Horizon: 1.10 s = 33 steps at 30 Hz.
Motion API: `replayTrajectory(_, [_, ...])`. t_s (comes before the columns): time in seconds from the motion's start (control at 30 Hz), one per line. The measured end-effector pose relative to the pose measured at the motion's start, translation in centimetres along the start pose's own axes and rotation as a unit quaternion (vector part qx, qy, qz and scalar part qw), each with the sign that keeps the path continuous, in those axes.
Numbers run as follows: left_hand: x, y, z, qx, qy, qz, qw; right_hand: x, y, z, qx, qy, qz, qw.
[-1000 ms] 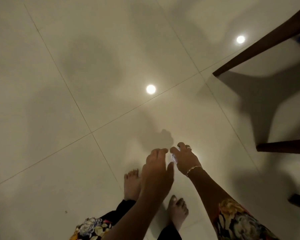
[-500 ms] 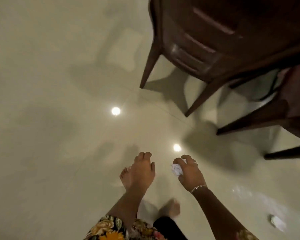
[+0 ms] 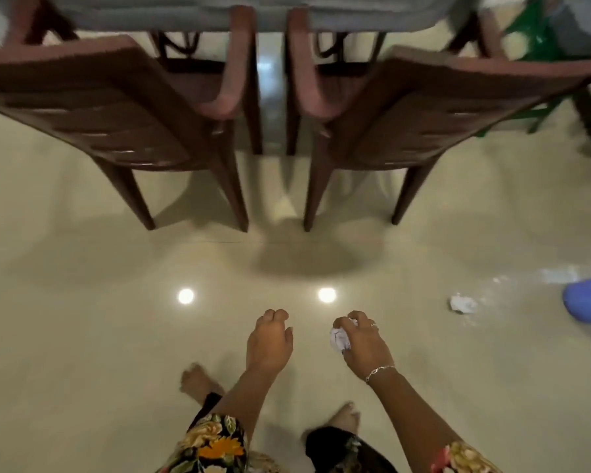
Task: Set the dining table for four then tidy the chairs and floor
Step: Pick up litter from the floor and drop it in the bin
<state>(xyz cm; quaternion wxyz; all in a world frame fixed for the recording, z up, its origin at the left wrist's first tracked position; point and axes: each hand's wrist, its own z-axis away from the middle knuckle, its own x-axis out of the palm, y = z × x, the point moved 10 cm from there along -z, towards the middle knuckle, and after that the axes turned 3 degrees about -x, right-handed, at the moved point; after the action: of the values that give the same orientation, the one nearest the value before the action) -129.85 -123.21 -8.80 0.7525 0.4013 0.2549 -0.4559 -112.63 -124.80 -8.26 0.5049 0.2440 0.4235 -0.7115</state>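
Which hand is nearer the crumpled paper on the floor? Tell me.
Right. The right hand, gripping another wad, is left of the floor paper; the left hand is farther left.

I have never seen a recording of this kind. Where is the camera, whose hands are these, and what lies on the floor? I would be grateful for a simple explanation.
There is no machine here. A person wears a camera on the head; it looks forward and down, so you see that person's own arms from above. The left hand hangs with loosely curled fingers and holds nothing. The right hand grips a crumpled paper ball. A second paper ball lies on the shiny floor further right, near a blue object cut off by the picture's edge; what it is I cannot tell. Ahead, two brown chairs stand side by side, facing a grey table.
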Motion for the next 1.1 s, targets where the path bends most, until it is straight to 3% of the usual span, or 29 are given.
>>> replayTrajectory(0.37, [9.2, 30.9, 4.0, 0.186, -0.040, -0.078, 0.979, -12.8, 23.6, 10.9, 0.127, 0.135, -0.083, 0.979])
replayTrajectory(0.77, [19.9, 48.4, -6.3, 0.186, -0.123, -0.174, 0.959, -17.3, 48.1, 9.0, 0.280, 0.154, -0.190, 0.928])
replayTrajectory(1.1, [35.6, 60.9, -15.7, 0.250, -0.209, -0.320, 0.890, -14.8, 67.7, 2.0, 0.391, 0.172, -0.303, 0.852])
